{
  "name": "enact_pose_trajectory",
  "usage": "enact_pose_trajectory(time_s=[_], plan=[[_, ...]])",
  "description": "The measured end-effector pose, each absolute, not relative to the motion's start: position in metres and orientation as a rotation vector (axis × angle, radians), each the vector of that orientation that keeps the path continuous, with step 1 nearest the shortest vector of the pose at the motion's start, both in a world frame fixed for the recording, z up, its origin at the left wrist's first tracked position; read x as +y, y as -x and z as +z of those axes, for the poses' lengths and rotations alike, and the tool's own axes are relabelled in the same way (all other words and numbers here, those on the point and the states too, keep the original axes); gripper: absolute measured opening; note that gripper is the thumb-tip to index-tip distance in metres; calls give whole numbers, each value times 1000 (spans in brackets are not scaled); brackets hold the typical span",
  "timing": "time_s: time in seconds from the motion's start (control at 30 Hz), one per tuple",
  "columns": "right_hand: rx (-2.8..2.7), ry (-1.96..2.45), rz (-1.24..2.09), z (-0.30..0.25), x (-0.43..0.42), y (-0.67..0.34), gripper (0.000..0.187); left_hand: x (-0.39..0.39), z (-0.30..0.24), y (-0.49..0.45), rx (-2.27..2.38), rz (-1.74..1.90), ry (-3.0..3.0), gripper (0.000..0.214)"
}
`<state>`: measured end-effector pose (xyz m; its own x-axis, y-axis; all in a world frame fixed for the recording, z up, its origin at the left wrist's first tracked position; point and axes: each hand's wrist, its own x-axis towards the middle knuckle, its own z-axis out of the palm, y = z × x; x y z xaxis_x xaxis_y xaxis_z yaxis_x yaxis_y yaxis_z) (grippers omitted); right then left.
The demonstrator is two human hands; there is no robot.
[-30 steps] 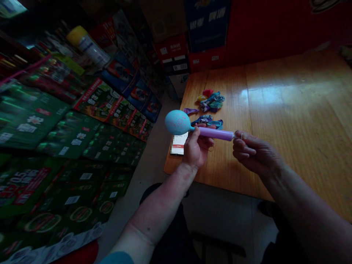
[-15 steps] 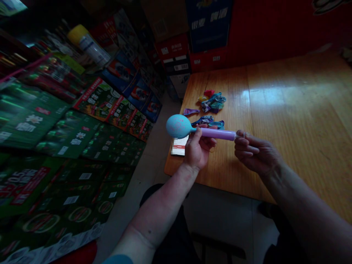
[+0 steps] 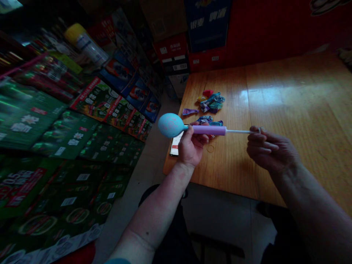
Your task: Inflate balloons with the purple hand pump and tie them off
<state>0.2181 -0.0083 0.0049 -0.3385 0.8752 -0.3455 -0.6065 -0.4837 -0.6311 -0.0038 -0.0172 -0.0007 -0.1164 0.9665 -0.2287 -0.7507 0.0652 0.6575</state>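
The left hand [image 3: 192,146] was closed around a purple plastic pump tube [image 3: 209,130] near the middle of the frame. The right hand [image 3: 268,154], to the right of it, pinched the end of a thin white rod [image 3: 238,131] that stuck out of the tube. A small round light-blue balloon [image 3: 170,125] sat on the tube's left end, puffed up a little, out past the table's edge.

Some flat balloons lay right behind the tube, partly hidden by it. Further up was a little heap of flat colourful balloons [image 3: 211,102], with a flat purple balloon [image 3: 189,111] just left of it. A white card [image 3: 176,145] lay half hidden by the left hand. A tiny ring [image 3: 210,148] lay close to that hand.

All of this was on a shiny wooden table [image 3: 288,121] that filled the right side. Green printed boxes [image 3: 55,135] covered the left side, with a yellow-capped can [image 3: 85,42] at the upper left. Red cardboard boxes [image 3: 176,49] stood at the top, behind the table. The room was dim.
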Motion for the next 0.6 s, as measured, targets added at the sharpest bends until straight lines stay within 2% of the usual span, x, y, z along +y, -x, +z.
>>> enact_pose_trajectory(time_s=[0.27, 0.4, 0.6], plan=[[-443, 789, 2039, 2, -14, -214, 2, -23, -5, -8, 711, 1428, -405, 23], [-515, 800, 1958, 4, -14, -223, 8, -23, -2, -8, 760, 1531, -409, 21], [-412, 719, 2066, 3, -14, -215, 7, -23, -3, -9, 736, 1456, -406, 22]])
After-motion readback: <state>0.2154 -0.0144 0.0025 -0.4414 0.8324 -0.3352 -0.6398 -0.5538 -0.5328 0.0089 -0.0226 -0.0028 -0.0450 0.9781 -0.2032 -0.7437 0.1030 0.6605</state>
